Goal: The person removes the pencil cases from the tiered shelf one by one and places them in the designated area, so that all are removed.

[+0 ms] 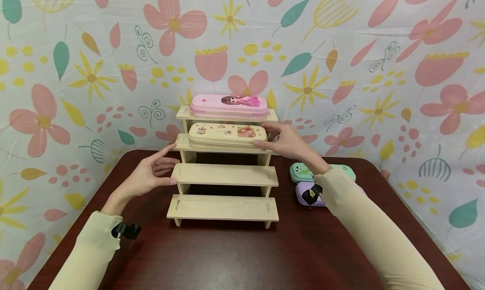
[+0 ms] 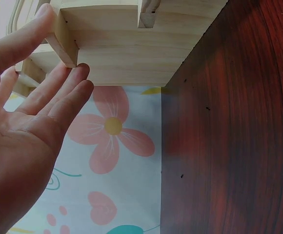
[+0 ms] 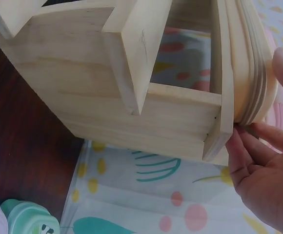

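A cream pencil case (image 1: 227, 135) with cartoon prints lies on the second step from the top of a wooden stepped rack (image 1: 223, 206). My right hand (image 1: 282, 139) holds its right end, thumb at the front and fingers behind; the right wrist view shows the fingertips at the end of the case (image 3: 257, 63). On the top step, just behind, sits a pink pencil case (image 1: 227, 105) with a doll print. My left hand (image 1: 149, 174) is at the rack's left side, fingers extended; in the left wrist view its fingertips touch the end of a step (image 2: 63, 41).
Right of the rack, a green pencil case (image 1: 342, 172) and a purple pencil case (image 1: 303, 193) lie on the dark red table (image 1: 242, 256), partly covered by my right forearm. The rack's two lower steps are bare. A flowered cloth (image 1: 341, 37) hangs behind the table.
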`<state>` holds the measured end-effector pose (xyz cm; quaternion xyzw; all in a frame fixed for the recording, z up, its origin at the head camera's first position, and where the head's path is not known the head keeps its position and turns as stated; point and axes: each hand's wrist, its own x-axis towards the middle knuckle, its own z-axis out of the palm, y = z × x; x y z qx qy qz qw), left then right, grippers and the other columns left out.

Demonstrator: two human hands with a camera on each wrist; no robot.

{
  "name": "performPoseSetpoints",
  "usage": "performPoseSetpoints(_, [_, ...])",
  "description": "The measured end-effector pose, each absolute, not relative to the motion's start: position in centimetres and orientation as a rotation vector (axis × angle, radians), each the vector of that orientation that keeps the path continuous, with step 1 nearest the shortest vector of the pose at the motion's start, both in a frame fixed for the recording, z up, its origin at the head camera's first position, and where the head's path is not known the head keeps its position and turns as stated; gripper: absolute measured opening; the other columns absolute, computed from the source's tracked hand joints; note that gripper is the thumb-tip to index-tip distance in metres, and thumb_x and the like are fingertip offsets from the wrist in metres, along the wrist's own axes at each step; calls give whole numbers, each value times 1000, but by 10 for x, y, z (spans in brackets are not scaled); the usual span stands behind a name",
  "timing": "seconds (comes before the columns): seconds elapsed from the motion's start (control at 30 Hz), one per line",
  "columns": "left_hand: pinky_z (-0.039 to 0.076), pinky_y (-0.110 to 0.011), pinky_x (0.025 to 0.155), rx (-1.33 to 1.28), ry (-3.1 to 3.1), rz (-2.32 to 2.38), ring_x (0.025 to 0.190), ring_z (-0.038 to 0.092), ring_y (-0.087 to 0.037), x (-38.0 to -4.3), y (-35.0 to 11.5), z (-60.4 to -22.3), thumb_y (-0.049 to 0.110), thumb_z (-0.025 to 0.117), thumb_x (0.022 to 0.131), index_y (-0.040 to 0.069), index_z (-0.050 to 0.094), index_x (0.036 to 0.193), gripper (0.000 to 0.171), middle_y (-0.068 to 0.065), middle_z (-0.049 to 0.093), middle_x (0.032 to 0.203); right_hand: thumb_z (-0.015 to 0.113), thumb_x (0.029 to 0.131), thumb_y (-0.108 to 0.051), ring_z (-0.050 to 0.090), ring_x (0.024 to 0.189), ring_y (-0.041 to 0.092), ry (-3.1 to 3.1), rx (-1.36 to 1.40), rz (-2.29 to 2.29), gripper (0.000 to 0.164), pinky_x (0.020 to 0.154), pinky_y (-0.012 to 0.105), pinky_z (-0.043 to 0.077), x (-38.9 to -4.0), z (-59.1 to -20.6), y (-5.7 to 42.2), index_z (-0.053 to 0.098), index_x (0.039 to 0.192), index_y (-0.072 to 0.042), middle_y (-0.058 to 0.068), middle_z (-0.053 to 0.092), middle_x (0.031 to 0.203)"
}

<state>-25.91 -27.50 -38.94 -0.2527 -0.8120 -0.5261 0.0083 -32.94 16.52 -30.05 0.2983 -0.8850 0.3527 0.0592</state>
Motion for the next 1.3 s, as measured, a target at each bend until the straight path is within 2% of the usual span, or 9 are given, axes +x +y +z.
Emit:
performPoseSetpoints(0.23, [48,-45,110,-787,-2541,-1636,133,58,-36,-259,-276,-390,2,87,88,26,26,170,105,-21,61,143,87,90,-28,68,85,24,-2684,875,1098,62,70,36,55,-330,-301,161,64,144,-7,10,74,117])
performPoseSetpoints(0.47, [47,-49,111,-788,-2536,-1652,134,58,-37,-258,-274,-390,2,86,88,25,27,170,104,-23,60,143,85,92,-21,65,87,27,-2655,964,1115,56,76,41,54,-327,-302,167,64,140,-2,13,72,117])
performPoseSetpoints(0.57, [47,-46,111,-793,-2539,-1644,134,57,-37,-259,-275,-390,2,86,88,26,26,170,104,-24,60,144,84,92,-20,65,94,29,-2668,961,1137,60,79,43,54,-324,-302,170,61,144,-1,15,70,125])
performPoseSetpoints(0.7, [48,-47,111,-802,-2538,-1629,134,58,-36,-260,-275,-390,2,86,88,25,26,170,104,-24,60,143,85,92,-25,64,110,31,-2713,904,1170,73,89,44,54,-324,-301,171,53,153,-3,16,65,135])
performPoseSetpoints(0.83, [48,-46,111,-804,-2534,-1638,134,57,-37,-259,-275,-390,2,86,88,25,26,170,104,-25,60,144,86,91,-27,61,120,32,-2738,871,1226,77,96,48,53,-325,-300,169,50,156,-4,15,65,135])
performPoseSetpoints(0.97, [48,-44,111,-800,-2536,-1643,134,57,-37,-259,-275,-391,2,86,88,25,26,170,104,-26,58,144,86,91,-24,61,118,31,-2745,868,1284,75,92,45,55,-325,-299,168,52,155,-2,15,66,130])
performPoseSetpoints(1.13, [48,-46,111,-787,-2543,-1636,134,58,-37,-259,-275,-391,3,87,88,26,27,170,104,-26,59,144,85,92,-23,61,108,30,-2751,874,1312,72,82,38,53,-324,-299,170,53,154,-4,14,68,129])
performPoseSetpoints(1.3, [48,-44,111,-783,-2549,-1634,134,58,-36,-259,-275,-390,3,87,88,26,27,170,104,-24,60,144,85,92,-22,59,110,29,-2761,881,1347,77,83,37,50,-323,-298,171,49,156,-3,14,66,131])
